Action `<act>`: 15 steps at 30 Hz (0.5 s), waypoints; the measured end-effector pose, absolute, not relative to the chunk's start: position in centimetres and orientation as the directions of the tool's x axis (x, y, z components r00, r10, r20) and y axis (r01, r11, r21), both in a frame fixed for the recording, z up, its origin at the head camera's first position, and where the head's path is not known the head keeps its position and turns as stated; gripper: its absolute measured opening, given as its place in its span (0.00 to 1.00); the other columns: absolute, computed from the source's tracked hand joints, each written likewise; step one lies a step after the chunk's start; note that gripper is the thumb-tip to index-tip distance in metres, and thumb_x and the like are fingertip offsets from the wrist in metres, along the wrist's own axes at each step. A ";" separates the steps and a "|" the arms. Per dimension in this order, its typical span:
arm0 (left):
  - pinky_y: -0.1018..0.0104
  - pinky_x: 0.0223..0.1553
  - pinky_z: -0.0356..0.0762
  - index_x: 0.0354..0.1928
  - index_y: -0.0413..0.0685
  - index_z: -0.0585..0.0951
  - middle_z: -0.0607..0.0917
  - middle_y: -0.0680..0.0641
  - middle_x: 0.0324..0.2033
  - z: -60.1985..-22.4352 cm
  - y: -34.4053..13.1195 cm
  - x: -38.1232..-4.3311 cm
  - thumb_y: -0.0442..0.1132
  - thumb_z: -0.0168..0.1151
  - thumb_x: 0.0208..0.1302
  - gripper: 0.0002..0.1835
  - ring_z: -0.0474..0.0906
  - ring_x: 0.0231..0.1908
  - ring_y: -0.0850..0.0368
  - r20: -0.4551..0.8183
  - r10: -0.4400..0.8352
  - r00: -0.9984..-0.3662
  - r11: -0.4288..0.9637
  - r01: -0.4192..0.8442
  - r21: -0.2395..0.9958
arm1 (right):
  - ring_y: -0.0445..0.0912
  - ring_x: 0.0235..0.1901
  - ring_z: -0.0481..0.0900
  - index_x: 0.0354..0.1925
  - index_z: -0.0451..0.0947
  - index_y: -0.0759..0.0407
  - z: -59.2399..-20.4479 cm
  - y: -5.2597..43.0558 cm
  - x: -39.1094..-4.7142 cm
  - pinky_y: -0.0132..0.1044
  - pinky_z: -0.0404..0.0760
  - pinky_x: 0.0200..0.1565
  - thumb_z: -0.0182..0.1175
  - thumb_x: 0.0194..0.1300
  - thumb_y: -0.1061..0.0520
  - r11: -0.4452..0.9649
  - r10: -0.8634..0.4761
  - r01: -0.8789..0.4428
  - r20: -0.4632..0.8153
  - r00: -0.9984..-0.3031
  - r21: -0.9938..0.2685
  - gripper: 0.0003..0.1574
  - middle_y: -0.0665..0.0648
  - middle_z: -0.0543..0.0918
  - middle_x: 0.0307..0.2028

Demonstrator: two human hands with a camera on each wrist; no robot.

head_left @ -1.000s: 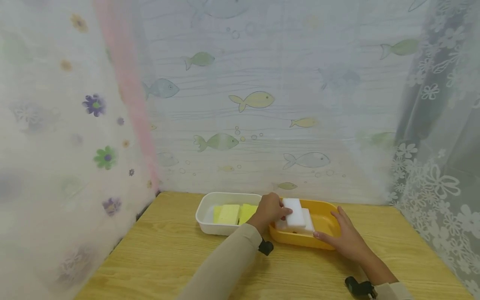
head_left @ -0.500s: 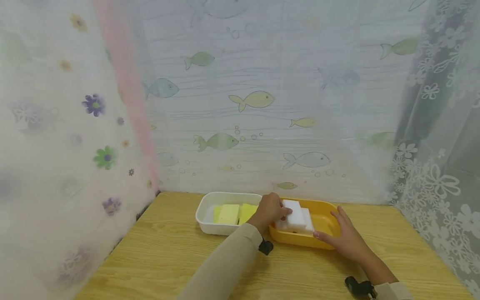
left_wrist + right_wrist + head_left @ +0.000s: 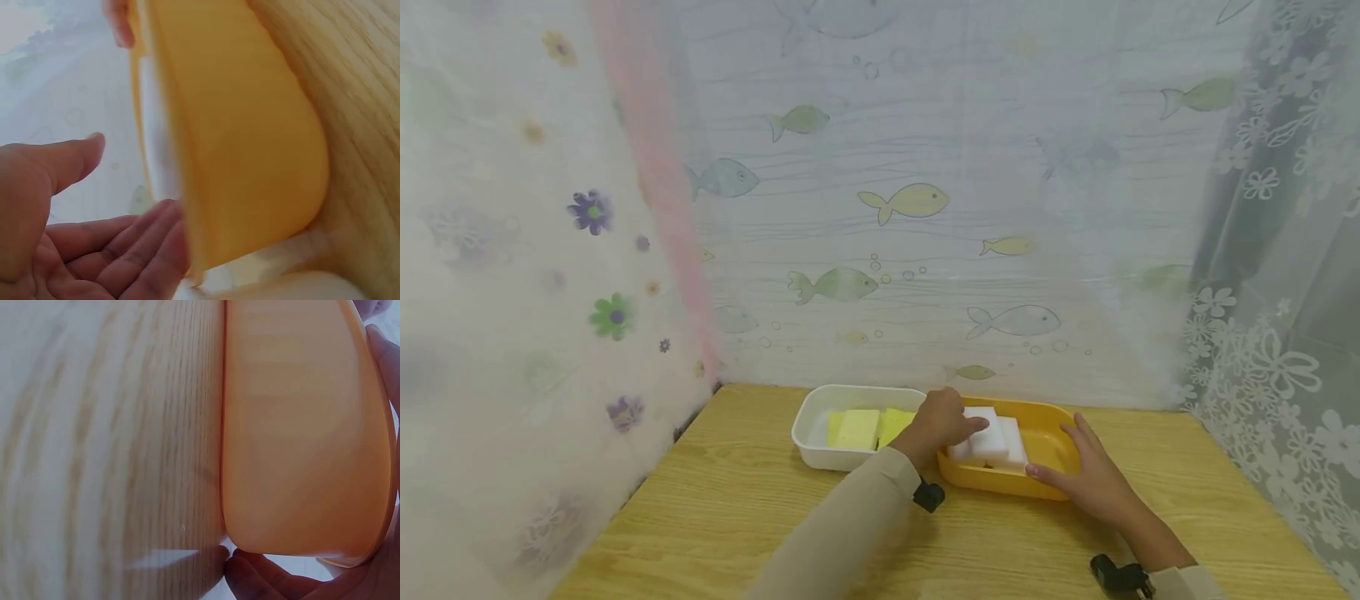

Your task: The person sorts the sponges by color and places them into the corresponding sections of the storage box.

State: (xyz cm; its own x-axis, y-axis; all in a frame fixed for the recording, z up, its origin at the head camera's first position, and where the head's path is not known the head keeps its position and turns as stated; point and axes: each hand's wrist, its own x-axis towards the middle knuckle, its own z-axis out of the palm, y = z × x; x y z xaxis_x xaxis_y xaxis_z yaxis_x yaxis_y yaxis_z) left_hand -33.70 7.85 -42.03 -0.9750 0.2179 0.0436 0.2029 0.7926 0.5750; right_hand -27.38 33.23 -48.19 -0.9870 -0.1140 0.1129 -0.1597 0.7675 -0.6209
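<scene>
White sponge blocks lie overlapping in the left part of an orange plastic tray (image 3: 1052, 442); the upper white sponge (image 3: 988, 433) sits tilted on the lower white sponge (image 3: 1017, 442). My left hand (image 3: 936, 423) is over the tray's left end, beside the upper sponge. In the left wrist view, my left thumb stands well apart from the fingers (image 3: 144, 256), which reach in at the rim with nothing gripped. My right hand (image 3: 1101, 479) holds the tray's right end, thumb on the front rim and fingers round the far side. The right wrist view shows its fingertips low at the tray wall (image 3: 300, 456).
A white tray (image 3: 835, 459) stands against the left side of the orange one, holding a pale yellow sponge (image 3: 858, 429) and brighter yellow sponges (image 3: 892, 427). Both stand on a wood-grain table (image 3: 737, 500) near the fish-print curtain (image 3: 880, 333) at the back.
The upper white sponge has sunk lower onto the other block. My left fingers have loosened from it and spread; the right hand keeps its place on the orange tray.
</scene>
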 end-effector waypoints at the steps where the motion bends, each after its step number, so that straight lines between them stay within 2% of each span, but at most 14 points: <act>1: 0.68 0.20 0.62 0.17 0.49 0.69 0.63 0.54 0.16 -41.7 7.7 -33.6 0.56 0.71 0.66 0.29 0.61 0.17 0.60 0.043 0.234 -0.971 0.808 0.219 0.547 | 0.78 0.75 0.46 0.81 0.44 0.67 -48.1 33.2 -27.4 0.82 0.57 0.63 0.65 0.63 0.26 0.766 -0.115 -0.162 0.116 -0.987 -0.622 0.72 0.71 0.35 0.82; 4: 0.67 0.21 0.63 0.20 0.46 0.72 0.65 0.52 0.18 -40.6 6.9 -33.3 0.58 0.67 0.69 0.28 0.62 0.18 0.59 0.061 0.278 -0.959 0.833 0.272 0.481 | 0.78 0.75 0.46 0.81 0.44 0.67 -48.1 33.2 -27.5 0.82 0.56 0.64 0.66 0.63 0.26 0.765 -0.116 -0.166 0.120 -0.986 -0.622 0.72 0.72 0.35 0.82; 6: 0.68 0.24 0.68 0.26 0.43 0.79 0.75 0.52 0.22 -39.9 5.9 -33.1 0.59 0.65 0.70 0.26 0.68 0.22 0.60 0.078 0.289 -0.954 0.854 0.294 0.430 | 0.78 0.75 0.45 0.81 0.44 0.67 -48.1 33.1 -27.6 0.81 0.56 0.64 0.65 0.63 0.26 0.763 -0.117 -0.168 0.122 -0.986 -0.624 0.72 0.72 0.35 0.82; 9: 0.64 0.31 0.78 0.47 0.43 0.85 0.87 0.49 0.41 -39.5 3.7 -32.9 0.61 0.62 0.71 0.26 0.81 0.34 0.57 0.086 0.293 -0.952 0.879 0.303 0.367 | 0.79 0.75 0.45 0.82 0.44 0.67 -48.2 33.1 -27.5 0.81 0.56 0.64 0.66 0.64 0.27 0.757 -0.122 -0.169 0.117 -0.986 -0.632 0.72 0.72 0.34 0.81; 11: 0.58 0.40 0.83 0.60 0.47 0.82 0.86 0.48 0.56 -39.4 1.9 -32.8 0.63 0.60 0.72 0.30 0.84 0.48 0.53 0.082 0.284 -0.955 0.901 0.295 0.317 | 0.79 0.75 0.44 0.82 0.43 0.66 -48.2 33.2 -27.5 0.82 0.56 0.64 0.66 0.64 0.27 0.754 -0.124 -0.170 0.117 -0.985 -0.634 0.72 0.72 0.33 0.81; 15: 0.49 0.52 0.83 0.67 0.46 0.78 0.82 0.44 0.61 -39.6 -2.2 -32.5 0.66 0.55 0.73 0.35 0.81 0.58 0.46 0.093 0.280 -0.955 0.925 0.295 0.239 | 0.79 0.75 0.44 0.82 0.44 0.65 -48.0 33.4 -27.4 0.82 0.56 0.63 0.67 0.62 0.27 0.763 -0.115 -0.174 0.135 -0.984 -0.623 0.73 0.73 0.34 0.81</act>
State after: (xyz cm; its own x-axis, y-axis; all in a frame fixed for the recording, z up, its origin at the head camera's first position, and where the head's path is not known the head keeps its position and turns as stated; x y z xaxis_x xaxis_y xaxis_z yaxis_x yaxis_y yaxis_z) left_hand -32.50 -2.22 -39.57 -0.9554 0.2804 0.0929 0.2948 0.9253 0.2386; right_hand -27.37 33.42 -48.04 -0.9842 -0.1145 0.1348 -0.1741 0.7628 -0.6228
